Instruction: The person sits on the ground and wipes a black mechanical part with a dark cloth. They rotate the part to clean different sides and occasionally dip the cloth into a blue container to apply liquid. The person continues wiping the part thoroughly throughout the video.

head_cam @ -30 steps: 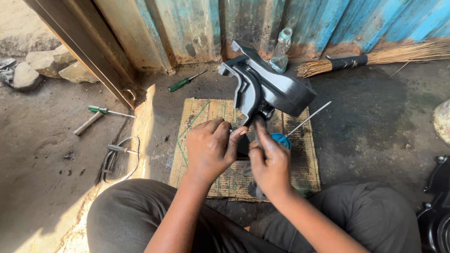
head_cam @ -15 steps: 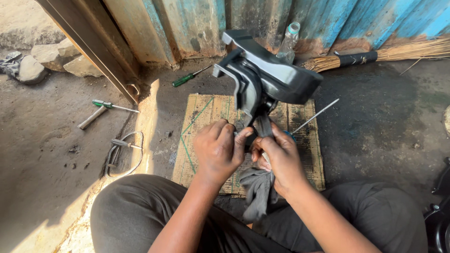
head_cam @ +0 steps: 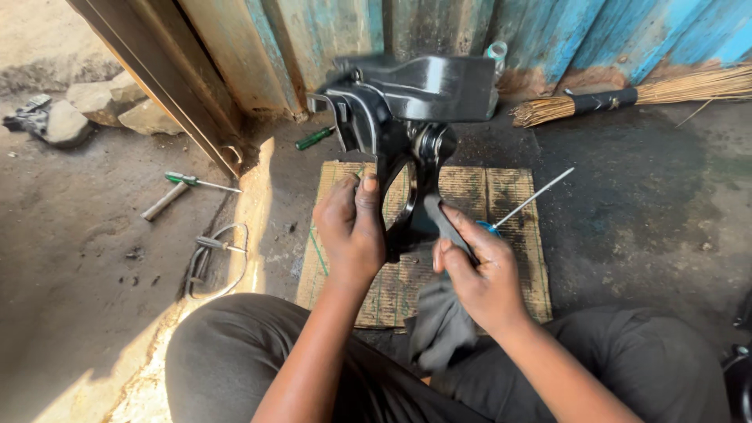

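Black, rigid and seemingly heavy, the metal bracket assembly [head_cam: 407, 125] is held above the woven mat [head_cam: 517, 258]; left hand [head_cam: 352, 227] fingers clamp its lower rim, right hand [head_cam: 478, 274] fingers grip a grey rag [head_cam: 439, 321].

Nothing in the way of labels, signs or screens is showing in this view. The one thing that is passing for a package is a small clear plastic bottle [head_cam: 497, 52] with a pale cap, which is standing upright on the ground against the blue corrugated wall at the back, just behind the top right corner of the black machine part [head_cam: 423, 94] that is hiding most of it; only its neck and cap are showing, and any wrapper on it is staying hidden.
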